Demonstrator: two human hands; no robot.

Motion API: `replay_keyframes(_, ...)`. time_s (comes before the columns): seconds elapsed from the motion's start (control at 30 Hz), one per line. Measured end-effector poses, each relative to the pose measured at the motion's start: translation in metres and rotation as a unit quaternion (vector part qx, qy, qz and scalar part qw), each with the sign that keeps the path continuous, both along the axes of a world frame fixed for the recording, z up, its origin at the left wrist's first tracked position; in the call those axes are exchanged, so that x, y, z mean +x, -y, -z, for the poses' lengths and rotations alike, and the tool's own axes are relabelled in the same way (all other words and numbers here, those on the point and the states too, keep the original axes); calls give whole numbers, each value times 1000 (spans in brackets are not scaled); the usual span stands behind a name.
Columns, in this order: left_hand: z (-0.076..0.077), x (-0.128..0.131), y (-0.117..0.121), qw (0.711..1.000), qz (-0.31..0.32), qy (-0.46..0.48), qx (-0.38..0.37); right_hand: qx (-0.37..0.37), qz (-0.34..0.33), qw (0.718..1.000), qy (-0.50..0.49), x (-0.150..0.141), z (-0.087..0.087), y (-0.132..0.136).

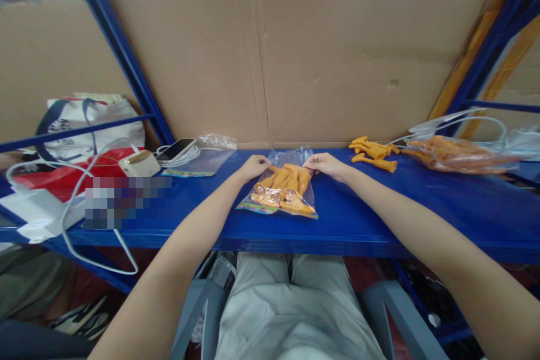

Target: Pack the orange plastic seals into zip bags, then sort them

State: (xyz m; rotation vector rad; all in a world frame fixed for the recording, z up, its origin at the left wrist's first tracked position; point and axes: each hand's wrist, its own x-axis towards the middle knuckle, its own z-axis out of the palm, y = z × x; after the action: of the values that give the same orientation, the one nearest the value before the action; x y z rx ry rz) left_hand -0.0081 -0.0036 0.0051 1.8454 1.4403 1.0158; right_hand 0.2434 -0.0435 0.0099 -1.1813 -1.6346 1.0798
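Note:
A clear plastic bag [291,157] lies on the blue shelf top in front of me, with several orange molded pieces [280,183] inside. Their exact kind is hard to make out. My left hand [254,166] pinches the bag's far left corner between thumb and fingers. At the far right corner, my right hand [325,165] pinches the plastic in the same way. A colored printed strip runs along the bag's near edge. To the right of my right hand lie loose orange pieces [373,151], outside any bag.
Farther right sits another filled plastic bag [455,154] near white cables. Left of my hands are a flat clear bag [206,160], a phone [178,149] with a coiled cable, a power bank [139,164] and a tote bag [97,129]. Cardboard [295,56] stands behind the shelf.

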Motion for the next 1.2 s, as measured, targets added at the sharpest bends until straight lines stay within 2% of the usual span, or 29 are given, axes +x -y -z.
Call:
replay_keyframes(0.2,-9,1,10,998,-52,45,1,-51,47,998,6,0,-7,1)
replay_keyframes(0.33,-11,0,10,994,-48,92,-26,-74,58,995,9,1,-10,2)
replay_keyframes(0.47,-10,1,7,989,-27,135,-57,-69,43,997,7,5,-8,0)
replay_keyframes(0.67,-7,1,5,987,1,151,-60,-40,12,999,10,10,-2,-5)
replay_keyframes(0.87,-9,-4,2,981,-36,166,-93,-29,37,999,22,14,1,-13)
replay_keyframes(1.2,-13,-2,10,974,-29,197,-107,-30,51,994,-91,14,2,-12)
